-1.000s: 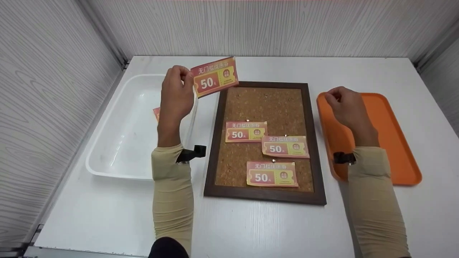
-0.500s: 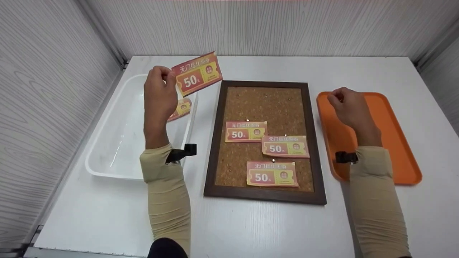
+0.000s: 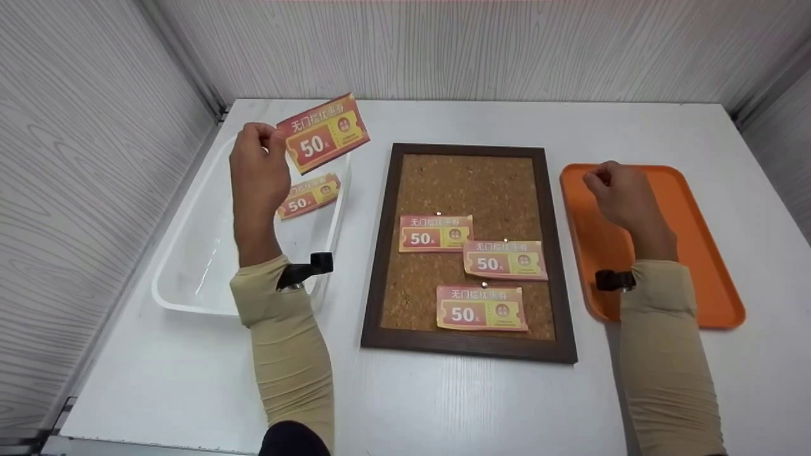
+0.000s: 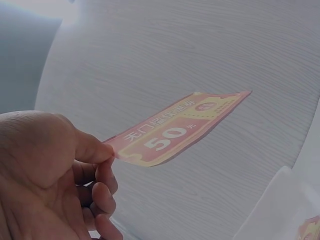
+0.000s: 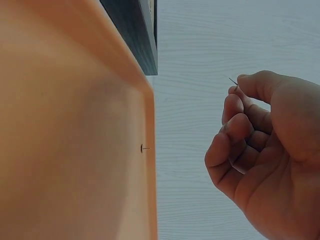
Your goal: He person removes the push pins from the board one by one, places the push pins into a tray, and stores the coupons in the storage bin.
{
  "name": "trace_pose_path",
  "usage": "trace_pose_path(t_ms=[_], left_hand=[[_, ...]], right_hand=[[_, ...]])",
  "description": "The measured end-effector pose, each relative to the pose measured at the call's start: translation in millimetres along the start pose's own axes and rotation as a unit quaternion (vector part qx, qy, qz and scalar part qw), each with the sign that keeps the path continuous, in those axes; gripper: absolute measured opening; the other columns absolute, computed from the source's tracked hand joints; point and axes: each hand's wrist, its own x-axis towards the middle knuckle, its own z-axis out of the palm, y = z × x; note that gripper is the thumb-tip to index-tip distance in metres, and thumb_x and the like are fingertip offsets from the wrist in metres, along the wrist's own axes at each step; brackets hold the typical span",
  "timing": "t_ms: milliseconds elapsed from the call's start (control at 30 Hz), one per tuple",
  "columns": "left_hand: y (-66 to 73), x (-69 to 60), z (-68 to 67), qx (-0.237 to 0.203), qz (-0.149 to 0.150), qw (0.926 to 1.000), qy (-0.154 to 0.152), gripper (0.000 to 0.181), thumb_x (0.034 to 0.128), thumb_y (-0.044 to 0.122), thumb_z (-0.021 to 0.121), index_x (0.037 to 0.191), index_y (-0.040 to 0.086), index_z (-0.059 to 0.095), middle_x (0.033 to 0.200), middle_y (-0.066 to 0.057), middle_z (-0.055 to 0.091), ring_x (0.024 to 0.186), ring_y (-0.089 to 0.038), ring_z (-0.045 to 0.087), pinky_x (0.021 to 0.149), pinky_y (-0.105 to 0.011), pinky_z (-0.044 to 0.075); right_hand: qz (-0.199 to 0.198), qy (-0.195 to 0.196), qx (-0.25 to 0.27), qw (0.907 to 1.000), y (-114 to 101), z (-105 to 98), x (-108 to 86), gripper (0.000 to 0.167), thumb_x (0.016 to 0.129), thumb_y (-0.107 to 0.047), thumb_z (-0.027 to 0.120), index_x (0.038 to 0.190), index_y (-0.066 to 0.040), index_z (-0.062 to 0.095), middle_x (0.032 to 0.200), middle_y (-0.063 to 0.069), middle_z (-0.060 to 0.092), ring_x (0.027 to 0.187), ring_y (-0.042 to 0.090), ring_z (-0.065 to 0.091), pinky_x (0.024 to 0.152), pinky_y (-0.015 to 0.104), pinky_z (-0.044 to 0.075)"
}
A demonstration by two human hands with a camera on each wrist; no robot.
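Coupon [image 3: 324, 134], pinched by the left hand [image 3: 258, 168], wants a light grip against creasing; beside that hand, one tub [image 3: 190, 259] holds a second coupon [image 3: 310, 196]. Between the parted hands, one corkboard [image 3: 469, 183] bears three coupons [image 3: 480, 308], three pins [image 3: 485, 285]. The right hand [image 3: 627, 195] pinches one pin [image 5: 233, 81], point best kept outward, near one tray [image 3: 690, 259] holding another pin [image 5: 142, 148].

Both hands [image 3: 258, 166] [image 3: 626, 195] aloft, well apart, pinching

Pale wood-grained panels [image 3: 443, 50] stand behind and on both sides of a white tabletop [image 3: 462, 408].
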Motion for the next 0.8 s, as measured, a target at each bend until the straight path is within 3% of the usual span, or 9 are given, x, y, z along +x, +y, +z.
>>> trace_pose_path(t_ms=[233,667,800], left_hand=[[-4.4,0.9,-8.2,0.01,-0.024,0.9997,-0.001,0.033,0.1036,0.036,0.034,0.121,0.01,0.045,0.1,0.002,0.043,0.095,-0.013,0.044,0.076,-0.025,0.039],[-15.0,6.5,-19.3,0.027,-0.066,0.9974,-0.009,0.035,0.1032,0.038,0.033,0.123,0.012,0.044,0.101,0.003,0.044,0.099,-0.014,0.047,0.077,-0.025,0.042],[-20.1,8.7,-23.3,0.038,-0.079,0.9961,-0.008,0.037,0.1031,0.039,0.033,0.126,0.012,0.044,0.103,0.002,0.045,0.096,-0.013,0.046,0.074,-0.025,0.042]], right_hand=[[0.022,-0.013,-0.003,0.9997,1,-3,-1.1,0.057,0.1,-0.049,0.037,0.116,0.003,0.055,0.095,0.018,0.055,0.077,0.028,0.049,0.063,0.036,0.039],[0.053,-0.054,0.001,0.9971,6,-5,-0.2,0.059,0.1,-0.05,0.036,0.125,0.0,0.054,0.11,0.02,0.055,0.088,0.03,0.051,0.072,0.04,0.042],[0.047,-0.062,-0.004,0.997,8,-6,-0.5,0.057,0.1,-0.049,0.035,0.122,0.0,0.056,0.099,0.018,0.054,0.08,0.028,0.05,0.067,0.039,0.04]])
